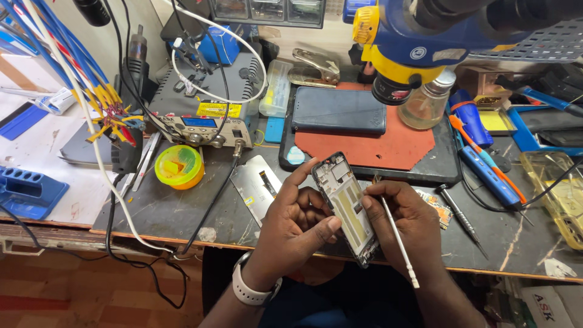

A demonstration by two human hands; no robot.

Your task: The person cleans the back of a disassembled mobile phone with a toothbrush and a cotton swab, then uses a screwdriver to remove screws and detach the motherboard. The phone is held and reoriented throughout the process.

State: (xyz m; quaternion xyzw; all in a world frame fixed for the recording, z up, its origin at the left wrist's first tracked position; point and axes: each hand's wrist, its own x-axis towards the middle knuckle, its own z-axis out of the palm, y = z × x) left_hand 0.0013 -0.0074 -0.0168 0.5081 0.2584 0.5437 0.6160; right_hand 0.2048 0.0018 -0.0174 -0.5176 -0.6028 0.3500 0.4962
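Both hands work just above the near edge of the workbench (152, 212). Left hand (294, 228) is wrapped around the opened phone frame (346, 206), thumb across its lower part, holding it tilted over the bench edge. Right hand (404, 222) is pinched narrow on a thin white spudger (398, 240), upper tip at the frame's right side. Judgement: the frame wants steadier support, ideally rested on the red mat (370, 146); pry shallow and parallel to the edge, since the exposed board looks fragile. A detached panel (258, 185) lies just left.
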